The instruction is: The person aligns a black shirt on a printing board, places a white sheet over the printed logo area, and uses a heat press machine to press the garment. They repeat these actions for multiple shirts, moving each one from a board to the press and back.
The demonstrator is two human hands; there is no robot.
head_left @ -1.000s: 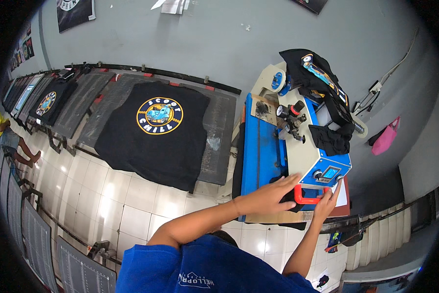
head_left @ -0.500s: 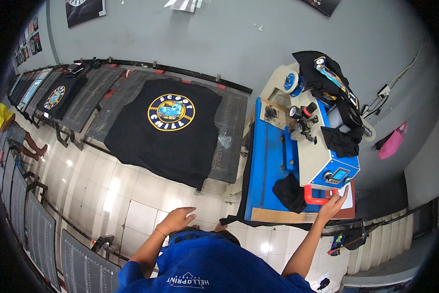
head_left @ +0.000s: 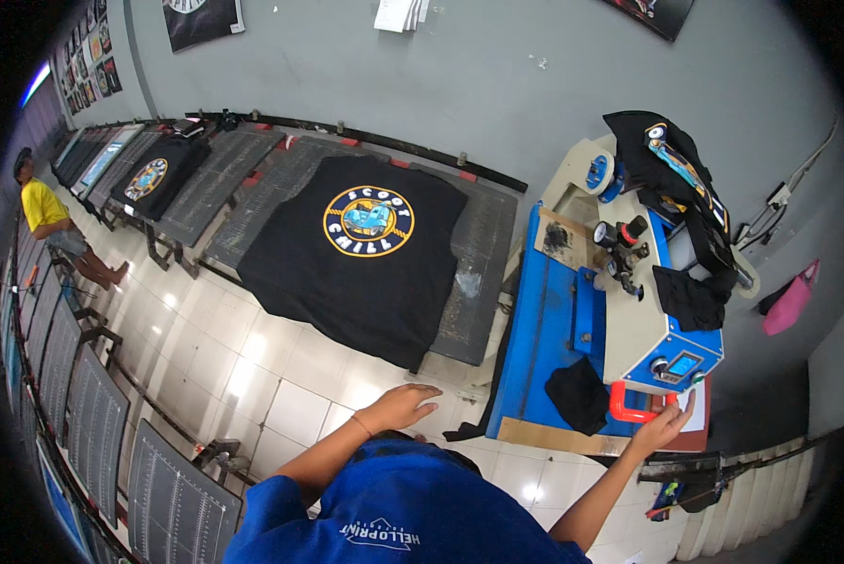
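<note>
My left hand [head_left: 398,408] is held out in the air near my waist, empty, with its fingers stretched and thumb apart. Beyond it, a black T-shirt [head_left: 290,254] lies flat on a dark printing board, its round scooter print facing up. At the right, my right hand [head_left: 660,430] is beside the end of the red handle [head_left: 629,414] on a blue and cream heat press [head_left: 633,329]. One finger points up toward the button [head_left: 696,378] by the small screen; whether it touches is unclear. A crumpled black cloth [head_left: 577,395] lies on the press's blue base.
Black printed garments [head_left: 680,169] are draped over the press. Another printed black shirt [head_left: 159,179] lies on a farther board. Empty boards [head_left: 182,498] line the lower left. A person in a yellow top [head_left: 46,207] stands far left. A pink bag [head_left: 790,303] hangs on the wall.
The view has shifted, moving the scene rightward in the picture. My left hand has swung to the right, its fingers straighter. My right hand stays by the red handle. The person at left shows more fully.
</note>
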